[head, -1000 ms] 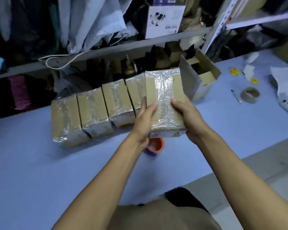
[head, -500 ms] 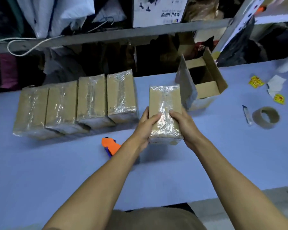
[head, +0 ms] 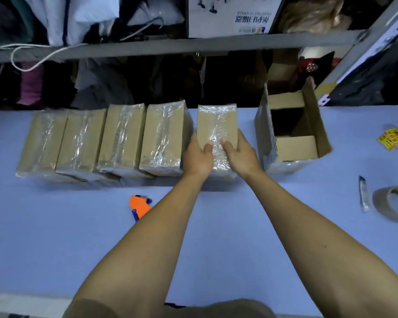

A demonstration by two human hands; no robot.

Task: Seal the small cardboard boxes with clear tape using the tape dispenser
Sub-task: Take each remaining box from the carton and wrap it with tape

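Five taped boxes (head: 217, 125); two hands (head: 199, 154) grip fifth; one open carton (head: 292, 131).

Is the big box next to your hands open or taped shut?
Open. The big box to the right of both hands has its flaps standing up and a dark inside showing, with no tape across its top.

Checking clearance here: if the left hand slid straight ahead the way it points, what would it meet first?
Nothing on the table, it seems: the left hand points along the gap between its taped box and the neighbouring sealed box, toward dark shelf clutter; depth unclear.
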